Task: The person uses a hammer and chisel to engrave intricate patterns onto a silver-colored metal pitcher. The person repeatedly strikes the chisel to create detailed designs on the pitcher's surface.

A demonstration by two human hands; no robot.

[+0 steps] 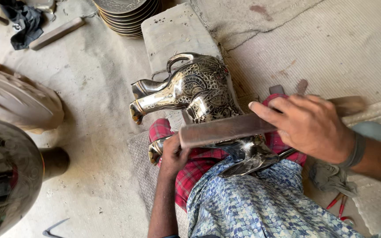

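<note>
A shiny engraved metal horse figure [186,90] rests across my lap, head pointing left, over a red checked cloth [195,169]. My right hand [307,125] grips a long flat wooden bar [223,130], blurred at its far end, and holds it across the figure's body. My left hand [173,154] is closed on a lower part of the figure, near one polished leg end [155,151]. Another bright metal part [250,158] sticks out beneath the bar.
A stack of metal plates [126,15] sits at the top. A grey stone block [173,33] lies behind the figure. Large dark metal vessel [5,180] at left, ribbed metal piece [16,99] above it. Red-handled pliers [340,205] lie at right.
</note>
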